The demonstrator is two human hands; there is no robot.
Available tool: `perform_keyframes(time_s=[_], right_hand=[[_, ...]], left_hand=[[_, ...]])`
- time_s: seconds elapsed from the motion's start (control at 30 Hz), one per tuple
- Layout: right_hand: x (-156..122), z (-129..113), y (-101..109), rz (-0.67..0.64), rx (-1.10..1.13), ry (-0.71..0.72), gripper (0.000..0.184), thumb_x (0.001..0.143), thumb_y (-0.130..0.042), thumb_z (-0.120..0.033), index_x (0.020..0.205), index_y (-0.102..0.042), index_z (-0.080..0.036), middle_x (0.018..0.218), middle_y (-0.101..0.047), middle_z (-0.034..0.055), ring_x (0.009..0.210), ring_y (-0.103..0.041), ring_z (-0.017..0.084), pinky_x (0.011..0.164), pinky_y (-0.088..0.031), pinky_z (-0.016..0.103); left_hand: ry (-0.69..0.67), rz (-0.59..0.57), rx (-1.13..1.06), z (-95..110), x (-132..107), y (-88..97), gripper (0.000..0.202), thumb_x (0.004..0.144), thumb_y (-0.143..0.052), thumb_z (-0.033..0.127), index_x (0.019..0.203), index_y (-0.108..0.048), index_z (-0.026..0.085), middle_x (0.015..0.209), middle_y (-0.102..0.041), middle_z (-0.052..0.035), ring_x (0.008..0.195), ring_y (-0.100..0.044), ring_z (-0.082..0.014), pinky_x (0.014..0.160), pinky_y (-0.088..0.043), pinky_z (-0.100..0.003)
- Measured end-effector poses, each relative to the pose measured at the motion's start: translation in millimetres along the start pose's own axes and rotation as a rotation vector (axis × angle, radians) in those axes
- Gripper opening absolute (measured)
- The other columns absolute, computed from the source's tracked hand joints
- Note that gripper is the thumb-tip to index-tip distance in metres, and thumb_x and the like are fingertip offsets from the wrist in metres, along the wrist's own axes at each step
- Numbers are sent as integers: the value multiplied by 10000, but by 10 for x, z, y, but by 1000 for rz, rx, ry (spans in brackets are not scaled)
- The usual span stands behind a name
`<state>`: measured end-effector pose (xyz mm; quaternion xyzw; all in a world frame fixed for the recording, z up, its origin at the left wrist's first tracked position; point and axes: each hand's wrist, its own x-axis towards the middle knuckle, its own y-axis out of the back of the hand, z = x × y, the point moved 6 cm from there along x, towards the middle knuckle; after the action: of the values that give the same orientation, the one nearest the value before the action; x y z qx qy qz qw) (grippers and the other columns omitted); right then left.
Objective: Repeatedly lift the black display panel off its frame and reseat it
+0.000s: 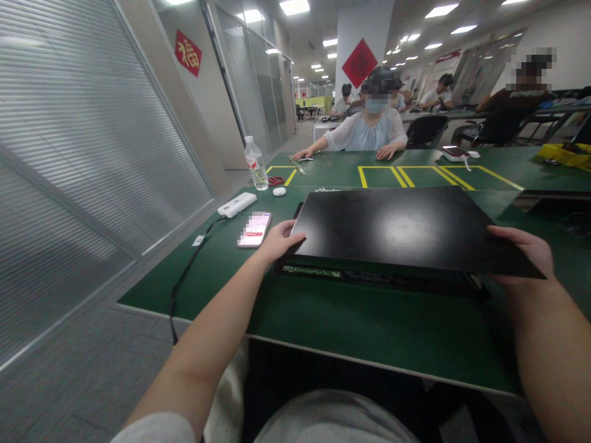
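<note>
A large flat black panel with a glossy patch of reflected light is held between my two hands, tilted over the green table. My left hand pinches its left edge, thumb on top. On the right side my right hand grips the other edge, its thumb along the top and the other fingers mostly hidden beneath. Under the panel lies a dark shallow frame, with a strip of green circuit board showing along its front. Most of that frame is covered by the panel.
On the table left of me are a lit phone, a white power bank with a black cable, a small white case, a water bottle and red scissors. A person sits opposite.
</note>
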<state>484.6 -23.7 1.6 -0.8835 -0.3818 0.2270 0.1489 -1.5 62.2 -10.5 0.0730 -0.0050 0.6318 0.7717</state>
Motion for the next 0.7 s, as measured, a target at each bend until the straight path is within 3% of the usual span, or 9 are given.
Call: perform_keyframes(time_s=[0.17,0.27,0.37,0.5,0.6,0.7], right_hand=[[-14,-8,-3,50,69,61,174,610,-553,-4,649,-608,-165,622,-573,28,556,-606,180,634,-634,424],[-15,12,-8,98,99,80,164,592,-522,-22,652,-597,-155,667,-577,37,582,-600,177,662,-630,438],[-24,26,-79,42,167,98,177,578,-518,-56,700,-594,-159,758,-609,48,642,-614,185,704,-627,454],[-95,-27,-194,-92,298,182,221,571,-502,-81,755,-554,-193,830,-618,34,730,-638,194,738,-628,457],[-147,-84,-221,-99,389,245,244,555,-470,-98,766,-514,-213,868,-614,35,790,-648,193,715,-631,415],[-118,-123,-158,9,423,301,237,534,-447,-91,729,-459,-223,869,-594,41,794,-639,164,669,-616,319]], left_hand=[[-18,-48,106,-36,22,8,622,722,-814,500,1228,-699,157,1317,-707,-148,1221,-652,-347,1100,-459,-515],[-86,8,318,-29,41,66,554,817,-714,497,1256,-695,160,1327,-690,-151,1234,-638,-338,1105,-457,-505],[-168,69,596,20,44,102,461,885,-628,442,1243,-703,162,1334,-672,-146,1274,-603,-325,1147,-422,-490],[-222,47,823,37,39,82,401,909,-578,393,1217,-706,170,1342,-650,-137,1300,-578,-306,1166,-413,-470],[-196,22,892,-9,44,81,408,892,-594,379,1229,-697,174,1397,-603,-141,1330,-554,-308,1158,-428,-466],[-159,16,907,-50,51,96,427,879,-606,377,1241,-690,167,1426,-566,-153,1354,-534,-320,1182,-397,-471]])
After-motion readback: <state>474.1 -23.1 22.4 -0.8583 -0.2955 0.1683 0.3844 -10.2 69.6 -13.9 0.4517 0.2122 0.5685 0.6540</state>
